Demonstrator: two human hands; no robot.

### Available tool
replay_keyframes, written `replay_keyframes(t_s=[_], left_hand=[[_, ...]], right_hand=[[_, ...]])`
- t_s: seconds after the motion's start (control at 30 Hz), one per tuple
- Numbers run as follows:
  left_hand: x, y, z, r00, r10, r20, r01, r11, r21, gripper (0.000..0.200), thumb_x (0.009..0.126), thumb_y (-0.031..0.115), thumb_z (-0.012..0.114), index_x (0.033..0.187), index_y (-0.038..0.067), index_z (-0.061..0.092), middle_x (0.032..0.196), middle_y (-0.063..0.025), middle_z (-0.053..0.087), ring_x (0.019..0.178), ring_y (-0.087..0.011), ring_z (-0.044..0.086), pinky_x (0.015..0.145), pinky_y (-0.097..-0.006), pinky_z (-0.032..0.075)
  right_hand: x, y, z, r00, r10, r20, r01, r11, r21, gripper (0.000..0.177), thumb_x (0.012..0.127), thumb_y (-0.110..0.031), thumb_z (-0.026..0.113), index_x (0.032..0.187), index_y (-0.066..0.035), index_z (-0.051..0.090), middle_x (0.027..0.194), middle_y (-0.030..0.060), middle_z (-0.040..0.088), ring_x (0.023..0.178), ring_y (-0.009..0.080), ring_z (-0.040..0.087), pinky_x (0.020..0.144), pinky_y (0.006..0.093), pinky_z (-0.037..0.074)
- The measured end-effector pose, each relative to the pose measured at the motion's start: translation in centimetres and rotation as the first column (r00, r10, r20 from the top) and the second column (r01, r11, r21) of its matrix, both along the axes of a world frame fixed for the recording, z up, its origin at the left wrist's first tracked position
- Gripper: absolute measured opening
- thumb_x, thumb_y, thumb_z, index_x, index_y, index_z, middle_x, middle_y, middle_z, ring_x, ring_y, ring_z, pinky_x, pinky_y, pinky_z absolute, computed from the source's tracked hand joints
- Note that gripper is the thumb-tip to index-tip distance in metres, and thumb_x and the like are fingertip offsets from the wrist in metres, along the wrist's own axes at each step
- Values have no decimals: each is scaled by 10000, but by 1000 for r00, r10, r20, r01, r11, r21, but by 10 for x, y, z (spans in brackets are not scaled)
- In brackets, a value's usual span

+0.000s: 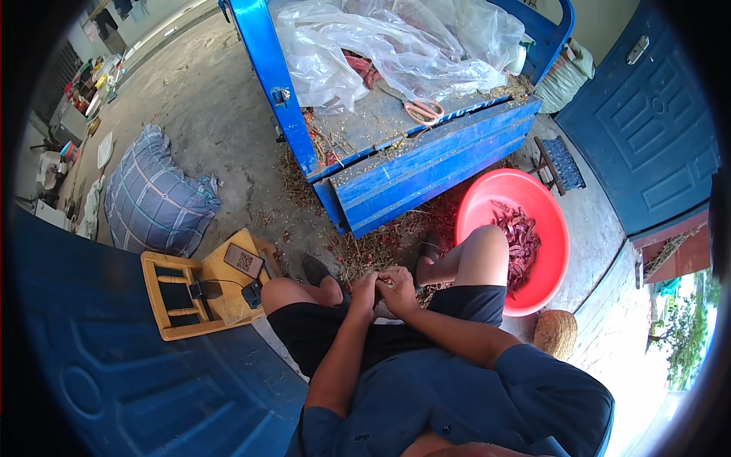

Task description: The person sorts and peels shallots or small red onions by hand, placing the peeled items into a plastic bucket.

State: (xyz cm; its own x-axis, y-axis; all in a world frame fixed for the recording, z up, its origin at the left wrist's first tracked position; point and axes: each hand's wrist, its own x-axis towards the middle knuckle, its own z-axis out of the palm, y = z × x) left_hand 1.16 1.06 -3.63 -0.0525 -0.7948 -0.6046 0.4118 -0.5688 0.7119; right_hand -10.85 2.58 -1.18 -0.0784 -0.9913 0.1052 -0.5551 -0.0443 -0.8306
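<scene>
My left hand (365, 294) and my right hand (397, 291) are together above my lap, between my knees. The fingers of both are curled and meet; whatever they hold, if anything, is too small to make out. Right of my right knee, a pink-red basin (554, 221) stands on the floor with dark red dried pods (521, 247) in it. Orange-handled scissors (423, 112) lie on the bed of the blue cart (438, 171), close to its rear edge, beside clear plastic sheeting (396, 46).
A wooden chair (173, 332) with a phone-sized card (244, 261) on its seat is at my left. Behind it lies a checked cloth bundle (156, 194). Stalks and debris (381, 255) litter the floor below the cart. A small stool (561, 164) stands near the blue door (659, 114).
</scene>
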Motion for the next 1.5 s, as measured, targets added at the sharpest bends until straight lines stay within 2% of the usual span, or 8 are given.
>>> replay_keyframes(t_s=[0.17,0.23,0.37,0.57,0.87,1.1,1.17,1.5], left_hand=[[-6,3,7,996,-86,-33,87,996,8,216,976,254,531,913,86,653,735,24,574,603,-70,524,517,-236,405],[-6,3,26,988,-133,-73,135,990,32,242,981,266,514,980,85,675,756,30,600,596,-69,540,500,-229,408],[-5,2,33,981,-191,-26,192,979,65,263,979,279,515,1058,101,691,804,22,652,612,-68,575,506,-220,428],[-8,-1,16,973,-231,14,230,971,66,250,970,274,518,1087,105,662,852,-7,660,655,-105,614,535,-255,467],[-11,-2,20,971,-228,-68,233,970,71,213,975,290,525,989,100,621,774,6,636,611,-92,595,510,-234,423],[-10,3,11,934,-356,-15,356,932,60,224,976,293,526,1000,88,614,799,-10,649,628,-92,589,544,-242,419],[-11,2,10,934,-358,0,358,932,52,225,975,290,527,1008,86,615,803,-13,651,632,-93,590,548,-244,421],[-9,-3,22,955,-297,-31,297,955,11,205,976,260,536,1035,87,630,792,8,638,637,-86,590,549,-233,418]], right_hand=[[-2,0,-23,972,-151,181,132,985,112,215,830,-213,732,952,-36,720,924,117,660,890,242,620,774,362,499],[-7,-4,-23,734,-355,579,-68,809,584,210,884,-194,694,994,-16,706,842,52,655,729,144,602,651,296,496],[-11,-5,-20,455,-486,746,-211,755,621,142,915,-153,655,1002,-46,686,820,7,641,670,90,567,586,257,466],[-26,-12,-5,433,-505,746,-258,724,640,150,932,-167,625,1026,-63,677,889,8,649,759,96,583,687,265,484],[-57,-39,21,748,-65,661,-428,715,553,321,923,-203,656,1209,-59,677,989,12,681,871,100,607,771,253,487],[-72,-42,1,877,63,477,-389,676,626,289,922,-276,696,1097,-49,726,949,-4,708,813,103,624,745,262,502],[-72,-37,-14,910,206,360,-357,830,429,249,906,-243,714,1034,-31,733,923,31,718,798,118,635,718,291,513],[-48,-31,29,991,131,9,-131,984,123,157,853,-216,716,874,-62,741,837,115,668,803,291,665,711,381,526]])
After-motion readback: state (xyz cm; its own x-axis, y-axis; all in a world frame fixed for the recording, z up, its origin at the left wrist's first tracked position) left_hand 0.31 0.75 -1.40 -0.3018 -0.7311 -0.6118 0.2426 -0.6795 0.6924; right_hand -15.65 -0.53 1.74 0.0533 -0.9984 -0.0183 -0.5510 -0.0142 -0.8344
